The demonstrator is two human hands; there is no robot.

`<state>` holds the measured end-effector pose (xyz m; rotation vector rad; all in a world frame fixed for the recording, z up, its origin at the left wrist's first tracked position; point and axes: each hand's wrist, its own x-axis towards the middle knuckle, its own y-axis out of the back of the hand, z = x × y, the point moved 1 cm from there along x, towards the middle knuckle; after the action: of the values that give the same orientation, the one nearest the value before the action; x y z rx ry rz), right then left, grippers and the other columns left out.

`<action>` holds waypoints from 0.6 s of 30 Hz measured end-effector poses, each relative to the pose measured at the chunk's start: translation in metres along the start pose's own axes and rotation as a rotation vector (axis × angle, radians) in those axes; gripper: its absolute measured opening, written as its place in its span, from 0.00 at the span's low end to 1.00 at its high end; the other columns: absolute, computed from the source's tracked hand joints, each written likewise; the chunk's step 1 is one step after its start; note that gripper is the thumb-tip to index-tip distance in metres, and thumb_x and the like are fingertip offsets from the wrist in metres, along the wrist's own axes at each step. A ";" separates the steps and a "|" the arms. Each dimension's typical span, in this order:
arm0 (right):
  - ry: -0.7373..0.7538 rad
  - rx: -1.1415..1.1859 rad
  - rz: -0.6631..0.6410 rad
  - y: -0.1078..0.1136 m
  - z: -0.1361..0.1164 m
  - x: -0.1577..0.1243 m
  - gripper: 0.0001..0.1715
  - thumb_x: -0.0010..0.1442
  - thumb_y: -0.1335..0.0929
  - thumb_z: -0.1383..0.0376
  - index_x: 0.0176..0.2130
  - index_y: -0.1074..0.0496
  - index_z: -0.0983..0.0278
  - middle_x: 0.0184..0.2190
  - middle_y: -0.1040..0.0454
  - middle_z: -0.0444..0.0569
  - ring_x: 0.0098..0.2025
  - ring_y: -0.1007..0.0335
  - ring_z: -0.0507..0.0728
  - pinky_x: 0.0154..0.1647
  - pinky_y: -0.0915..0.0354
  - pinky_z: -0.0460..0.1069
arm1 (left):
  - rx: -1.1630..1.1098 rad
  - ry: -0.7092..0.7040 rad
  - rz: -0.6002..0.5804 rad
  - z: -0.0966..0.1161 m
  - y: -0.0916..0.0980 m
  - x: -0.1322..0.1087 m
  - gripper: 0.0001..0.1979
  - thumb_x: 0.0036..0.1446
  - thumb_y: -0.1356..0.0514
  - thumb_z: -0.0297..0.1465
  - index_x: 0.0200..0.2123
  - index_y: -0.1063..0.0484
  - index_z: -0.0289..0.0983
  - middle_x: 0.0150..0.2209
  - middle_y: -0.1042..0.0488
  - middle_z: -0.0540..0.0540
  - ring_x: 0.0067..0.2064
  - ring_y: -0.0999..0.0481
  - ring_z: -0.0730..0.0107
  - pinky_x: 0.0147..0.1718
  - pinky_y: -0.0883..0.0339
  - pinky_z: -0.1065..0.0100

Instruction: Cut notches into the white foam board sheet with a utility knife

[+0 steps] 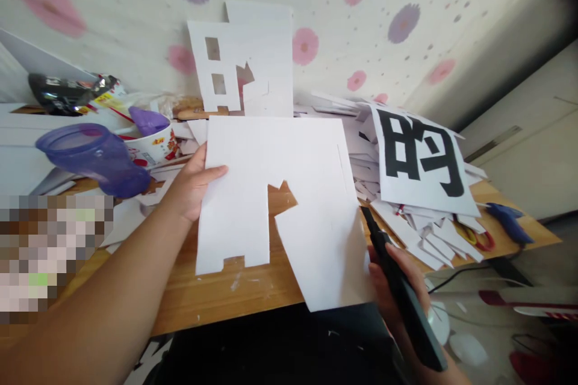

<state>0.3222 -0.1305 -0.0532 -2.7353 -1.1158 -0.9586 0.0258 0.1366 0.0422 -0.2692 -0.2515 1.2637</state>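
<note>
1. The white board [239,156] is in the middle, above the wooden table [214,298], its near right corner reaching the near edge; this probably keeps its cut-out notch within easy view.
2. The left hand [194,183] grips the board's left edge, thumb on top, seemingly to steady it.
3. The right hand [401,295] is wrapped around a black cutter-like tool [409,301], its tip pointing far and left beside the board's right edge; whether its fingers also touch the board I cannot tell.
4. A second cut board [271,36] stands upright at the far side, apparently propped there out of the way.
5. Right, a printed sheet [418,150] lies over white offcuts [433,240], character facing up, perhaps for reference.
</note>
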 end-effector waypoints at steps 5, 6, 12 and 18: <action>-0.150 0.064 0.046 -0.005 -0.003 0.004 0.23 0.59 0.26 0.65 0.53 0.27 0.59 0.42 0.21 0.52 0.36 0.21 0.57 0.35 0.26 0.52 | 0.045 0.057 -0.025 -0.008 -0.004 -0.001 0.41 0.41 0.29 0.29 0.60 0.35 0.36 0.47 0.21 0.42 0.36 0.20 0.57 0.31 0.26 0.63; -0.169 0.074 0.049 -0.007 -0.004 0.004 0.22 0.58 0.26 0.65 0.53 0.27 0.59 0.42 0.21 0.52 0.37 0.21 0.57 0.36 0.26 0.53 | 0.049 0.063 -0.029 -0.010 -0.004 0.000 0.42 0.41 0.29 0.29 0.61 0.36 0.36 0.48 0.21 0.41 0.37 0.20 0.56 0.32 0.25 0.62; -0.111 -0.001 0.161 -0.027 -0.019 -0.003 0.22 0.57 0.26 0.63 0.52 0.26 0.61 0.41 0.21 0.51 0.40 0.21 0.58 0.44 0.27 0.55 | 0.444 -0.192 0.198 -0.017 0.006 0.012 0.40 0.47 0.36 0.33 0.64 0.40 0.39 0.58 0.29 0.37 0.57 0.27 0.50 0.50 0.30 0.54; -0.096 -0.063 0.091 -0.037 -0.029 -0.009 0.18 0.58 0.27 0.62 0.49 0.25 0.62 0.41 0.20 0.53 0.39 0.20 0.60 0.41 0.24 0.55 | 1.296 -0.338 0.099 0.010 -0.020 -0.051 0.14 0.58 0.44 0.37 0.44 0.24 0.42 0.28 0.25 0.50 0.34 0.24 0.62 0.39 0.34 0.62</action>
<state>0.2779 -0.1164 -0.0415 -2.8827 -0.9796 -0.8739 0.0263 0.0826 0.0566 1.0538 0.3248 1.3307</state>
